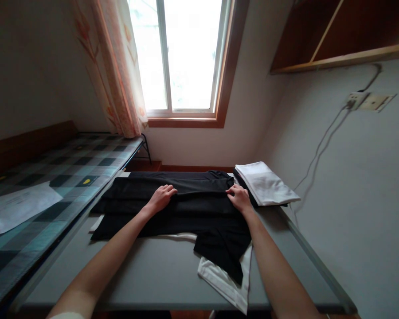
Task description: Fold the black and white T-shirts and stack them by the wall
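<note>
A black T-shirt (199,210) lies sideways across the grey table, one short sleeve spread toward me and its far part folded over in a lengthwise strip. Beneath it is a white T-shirt (224,283), whose sleeve and edges stick out on the near side. My left hand (161,198) is closed on the fabric around the middle of the fold, thumb and fingers pinched together. At the shirt's right end, my right hand (240,197) pinches the same fold near the shoulder.
Folded white cloth (266,182) rests on dark fabric at the table's back right. A checked bed (69,164) with paper sheets (26,206) stands left of the grey table (153,274). Ahead are a curtain (115,66) and window; cables (322,137) hang down the right wall.
</note>
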Available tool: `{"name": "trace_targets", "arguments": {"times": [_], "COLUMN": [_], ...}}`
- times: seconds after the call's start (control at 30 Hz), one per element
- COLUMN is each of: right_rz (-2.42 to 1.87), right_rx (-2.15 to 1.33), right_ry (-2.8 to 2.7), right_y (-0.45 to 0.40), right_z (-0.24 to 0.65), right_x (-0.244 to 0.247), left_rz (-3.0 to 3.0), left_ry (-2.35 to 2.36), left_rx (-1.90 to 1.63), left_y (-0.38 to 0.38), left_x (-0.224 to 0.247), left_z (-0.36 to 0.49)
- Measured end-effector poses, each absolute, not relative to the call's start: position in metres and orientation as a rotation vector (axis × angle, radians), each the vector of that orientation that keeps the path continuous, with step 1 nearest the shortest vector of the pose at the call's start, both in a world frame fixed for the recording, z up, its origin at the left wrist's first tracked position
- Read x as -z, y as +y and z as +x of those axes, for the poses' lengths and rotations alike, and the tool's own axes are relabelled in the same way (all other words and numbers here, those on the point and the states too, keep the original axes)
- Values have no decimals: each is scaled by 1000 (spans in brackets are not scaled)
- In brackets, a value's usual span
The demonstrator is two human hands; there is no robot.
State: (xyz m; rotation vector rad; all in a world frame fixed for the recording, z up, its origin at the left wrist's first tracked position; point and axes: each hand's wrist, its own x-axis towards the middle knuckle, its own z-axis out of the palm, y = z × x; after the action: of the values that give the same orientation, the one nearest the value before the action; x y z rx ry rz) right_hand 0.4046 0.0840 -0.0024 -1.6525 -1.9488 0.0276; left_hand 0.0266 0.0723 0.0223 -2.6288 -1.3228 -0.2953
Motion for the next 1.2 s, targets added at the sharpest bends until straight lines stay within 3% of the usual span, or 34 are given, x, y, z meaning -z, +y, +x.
{"name": "trace_targets", "arguments": {"times": [0.47,0.63,0.8,0.97,1.2], "right_rz": [-1703,-1751,-1594,-1396,-1449], "right_rx": [41,79,205,5,-172], "right_ry": [-2043,-2083,-2026,-2168,-2130], "right_y": [81,78,76,79,83], "right_z": [404,401,382,359,362], "right_x": [-4,-8,-9,6,18], "left_rz": [-2409,-2115,-1953,-1830,-1573], "left_ry": [-1750,-1960,-2109,-2238,-2348], "left_rx": [641,452,531,602,535], "left_y": [44,32,23,22,22], "left_x": [4,-2,1,3,7], "left_z": [-124,-143,-159,-160,-152]}}
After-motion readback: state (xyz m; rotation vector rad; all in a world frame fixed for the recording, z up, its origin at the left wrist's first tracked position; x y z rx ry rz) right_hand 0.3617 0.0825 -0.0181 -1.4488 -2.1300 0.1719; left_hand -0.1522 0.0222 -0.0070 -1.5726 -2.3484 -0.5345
